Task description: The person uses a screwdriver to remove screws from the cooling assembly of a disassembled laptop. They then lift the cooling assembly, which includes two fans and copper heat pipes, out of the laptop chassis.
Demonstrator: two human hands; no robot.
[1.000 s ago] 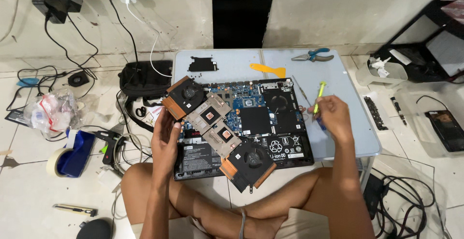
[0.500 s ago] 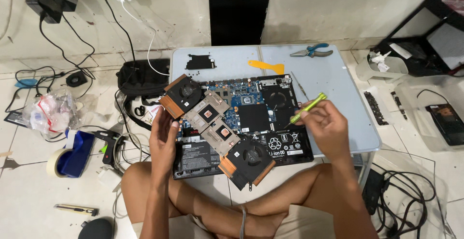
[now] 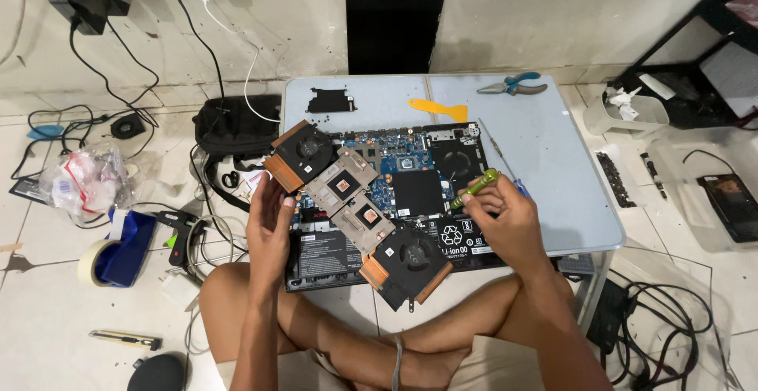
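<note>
Against the opened laptop (image 3: 395, 201) on the low table (image 3: 553, 170), I hold the cooling assembly (image 3: 355, 205) tilted above its board, left hand (image 3: 268, 229) closed on one edge. My right hand (image 3: 505, 221) has brought the green screwdriver (image 3: 474, 189) down from the laptop's right edge to its battery side, gripped firmly.

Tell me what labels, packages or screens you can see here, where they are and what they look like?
Battery label: black with white symbols, on the open laptop, just under the right hand.
Small white sticker: rectangular, on the battery's left end, near the left hand.
Plastic bag: clear and crumpled, with red and white contents, on the floor at the left.
Dark device: flat black screen-like face, in a clear tray at the right.
</note>
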